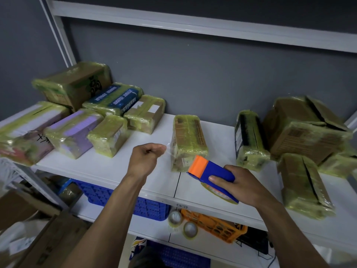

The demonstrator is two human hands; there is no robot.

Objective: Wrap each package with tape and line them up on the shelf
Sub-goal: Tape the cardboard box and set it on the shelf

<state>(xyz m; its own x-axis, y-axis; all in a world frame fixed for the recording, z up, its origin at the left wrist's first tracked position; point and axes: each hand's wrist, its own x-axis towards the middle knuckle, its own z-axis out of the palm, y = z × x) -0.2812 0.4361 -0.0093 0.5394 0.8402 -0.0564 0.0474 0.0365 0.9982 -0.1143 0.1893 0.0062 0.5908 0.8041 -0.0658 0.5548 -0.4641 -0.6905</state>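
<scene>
Head view: white shelf [108, 167] at chest height, grey wall behind. Middle package [188, 142], brown carton under yellowish tape, lying on shelf just ahead of both hands. Left hand [146, 157] clenched in loose fist, pinching what looks like a clear tape strip [167, 149] running to the package's left edge; strip faint, hard to confirm. Right hand [241, 182] gripping blue tape dispenser [212, 175], orange front end touching or just off the package's near corner, tape roll below. Cluster of wrapped packages [77, 117] at left rear, another group [297, 136] at right. Lower shelf: blue crate [146, 207], orange basket [214, 225], two loose tape rolls [182, 223]. Cardboard boxes [38, 229] lower left, blurred.
</scene>
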